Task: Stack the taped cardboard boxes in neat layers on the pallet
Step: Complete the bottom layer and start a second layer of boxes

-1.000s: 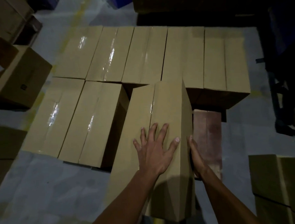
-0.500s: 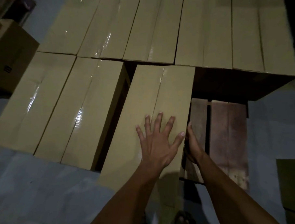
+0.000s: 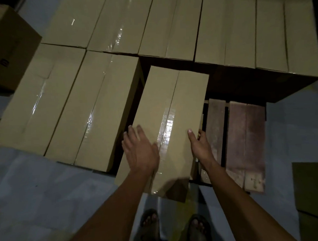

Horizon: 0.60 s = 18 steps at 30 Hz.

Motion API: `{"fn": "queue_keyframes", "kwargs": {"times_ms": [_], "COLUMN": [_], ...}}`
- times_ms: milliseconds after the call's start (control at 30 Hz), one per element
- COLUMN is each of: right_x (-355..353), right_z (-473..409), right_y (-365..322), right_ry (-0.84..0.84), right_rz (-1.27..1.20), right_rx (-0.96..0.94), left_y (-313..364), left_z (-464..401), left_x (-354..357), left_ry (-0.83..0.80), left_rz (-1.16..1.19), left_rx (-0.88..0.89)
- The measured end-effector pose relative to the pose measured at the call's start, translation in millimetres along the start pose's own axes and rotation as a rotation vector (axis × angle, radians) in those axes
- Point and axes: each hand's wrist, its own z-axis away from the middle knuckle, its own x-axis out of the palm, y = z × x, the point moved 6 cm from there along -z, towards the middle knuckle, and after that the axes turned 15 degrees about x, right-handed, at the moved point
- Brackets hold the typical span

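- Head view, taken from the pallet as landmark: dark wooden slats bare at the near right corner, taped cardboard boxes covering the rest.
- Back row of five boxes set tight along the far edge of the pallet; two front-row boxes side by side on its left part.
- Third front-row box now lying flat on the pallet, tape seam up, just right of the two placed ones, with a dark gap left on that side and at the back row.
- Changed within the last second: same box tipped up on its near end then, lowered flat half a second ago, now slid further in; near end hanging slightly past the pallet's front edge.
- Left hand resting flat on the box top near its left edge, fingers straight and relaxed, blurred, gripping nothing.
- Right hand cupped against the box's right side, thumb over the top edge, fingers curled round the side wall.
- Meaning for the task, as a judgement: placement nearly done; push leftward and inward needed to close the gaps.
- One slot left bare on the right slats before the first layer is complete.
- Sandalled feet on the grey floor just in front of the pallet.
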Motion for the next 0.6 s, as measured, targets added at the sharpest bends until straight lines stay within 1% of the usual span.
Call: {"fn": "queue_keyframes", "kwargs": {"times_ms": [133,233,367,433,600], "right_x": [10,20,29,33,45], "right_z": [22,30,30,29,26], "right_y": [12,15,1,-7,-21], "right_ry": [0.118,0.139,0.134,0.128,0.134], "right_rz": [0.013,-0.001,0.006,0.006,0.014], "right_rx": [-0.047,-0.069,-0.085,-0.102,-0.126], "left_y": [-31,-36,-45,-48,-57], "left_z": [-9,-15,-20,-26,-39], "left_x": [-7,-13,-23,-29,-41], "left_ry": [-0.091,-0.059,0.009,0.02,0.037], "left_rz": [0.184,0.259,0.246,0.22,0.169], "left_rx": [-0.074,-0.1,-0.025,0.013,0.045]}}
